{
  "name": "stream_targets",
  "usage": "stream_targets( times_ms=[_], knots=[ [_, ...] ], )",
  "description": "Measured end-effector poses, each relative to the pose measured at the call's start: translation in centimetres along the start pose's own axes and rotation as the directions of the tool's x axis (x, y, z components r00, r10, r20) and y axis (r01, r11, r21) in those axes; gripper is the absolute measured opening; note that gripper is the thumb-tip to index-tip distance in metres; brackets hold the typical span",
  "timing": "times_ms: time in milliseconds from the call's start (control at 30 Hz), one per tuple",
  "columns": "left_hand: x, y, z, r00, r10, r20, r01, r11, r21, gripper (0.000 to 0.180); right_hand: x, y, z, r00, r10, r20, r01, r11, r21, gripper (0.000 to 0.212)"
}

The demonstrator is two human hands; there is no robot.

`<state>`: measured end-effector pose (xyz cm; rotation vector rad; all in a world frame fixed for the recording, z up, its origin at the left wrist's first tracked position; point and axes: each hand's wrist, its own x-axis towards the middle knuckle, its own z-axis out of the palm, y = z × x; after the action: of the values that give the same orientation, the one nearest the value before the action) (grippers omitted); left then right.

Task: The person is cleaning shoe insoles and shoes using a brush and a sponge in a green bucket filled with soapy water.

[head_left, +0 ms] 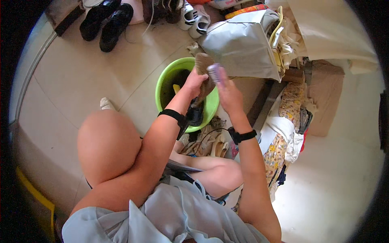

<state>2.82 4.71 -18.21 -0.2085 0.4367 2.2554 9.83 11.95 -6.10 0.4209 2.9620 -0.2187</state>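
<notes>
My left hand (195, 83) grips a shoe with a brown sole (204, 61), held tilted over a light green bucket (163, 77). Its fingers close round the middle of the shoe, and its upper is mostly hidden. In my right hand (231, 96) is a purple scrub brush (215, 73), bristles facing the sole at its right edge; whether they touch I cannot tell. Dark contents fill part of the bucket, including something black and glossy (196, 115) and a small yellow object (176, 88). Both my wrists wear black bands.
Black shoes (116, 27) and white sneakers (199, 23) stand on the tiled floor at the far side. A large grey-white bag (239, 44) sits beyond the bucket to the right. Cloths and patterned fabric (279, 141) lie along the right, near flattened cardboard (326, 97).
</notes>
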Motion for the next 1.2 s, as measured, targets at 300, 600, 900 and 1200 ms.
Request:
stream_targets(
  times_ms=[300,600,900,1200],
  knots=[
    [0.4,-3.1,1.7,0.984,0.035,0.174,-0.095,0.932,0.350,0.055,6.3,0.3,-1.1,0.975,0.215,-0.053,-0.221,0.925,-0.310,0.048],
    [-0.4,-1.4,-0.6,0.993,0.112,0.032,-0.114,0.883,0.455,0.051,-1.2,-3.4,0.1,0.992,-0.038,0.118,0.080,0.922,-0.380,0.050],
    [0.3,-2.7,1.1,0.983,0.115,0.140,-0.176,0.790,0.587,0.047,5.1,-0.7,-1.1,0.997,0.076,-0.032,-0.082,0.934,-0.347,0.050],
    [0.7,0.1,2.0,0.993,0.112,-0.037,-0.093,0.941,0.326,0.052,4.6,3.5,-2.5,0.984,0.119,-0.129,-0.143,0.969,-0.199,0.053]
  ],
)
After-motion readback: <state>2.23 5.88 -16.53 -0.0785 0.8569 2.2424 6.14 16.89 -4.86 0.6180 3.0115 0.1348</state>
